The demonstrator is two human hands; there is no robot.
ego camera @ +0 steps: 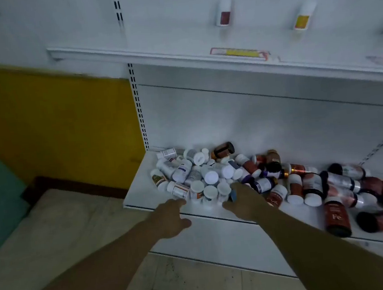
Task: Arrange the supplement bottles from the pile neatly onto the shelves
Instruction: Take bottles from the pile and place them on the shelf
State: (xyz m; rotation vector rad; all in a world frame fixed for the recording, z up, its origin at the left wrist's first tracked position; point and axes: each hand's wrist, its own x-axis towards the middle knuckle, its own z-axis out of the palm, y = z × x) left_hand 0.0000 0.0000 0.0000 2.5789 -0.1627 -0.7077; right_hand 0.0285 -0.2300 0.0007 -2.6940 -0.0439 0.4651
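Left hand [171, 214] is released: fingers straight and spread, tips just reaching the near-left edge of the pile [212, 175], nothing in it. Right hand [244, 200] is grasping: thumb and fingers curl round a small blue item [234, 194], which is mostly hidden under the hand, so I cannot tell its type. Both hands sit at the front lip of the bottom shelf [139, 196], close together. The pile lies directly ahead of both grips, white bottles in front of the left hand and darker red/brown ones spreading out to the right of the right hand. The Fe bottle [336, 216] lies on its side, well right of the right hand. Upper shelf [130, 55] is high above both hands; on it stand a red-label bottle [224, 13] and a yellow-label bottle [303, 16], apart from each other.
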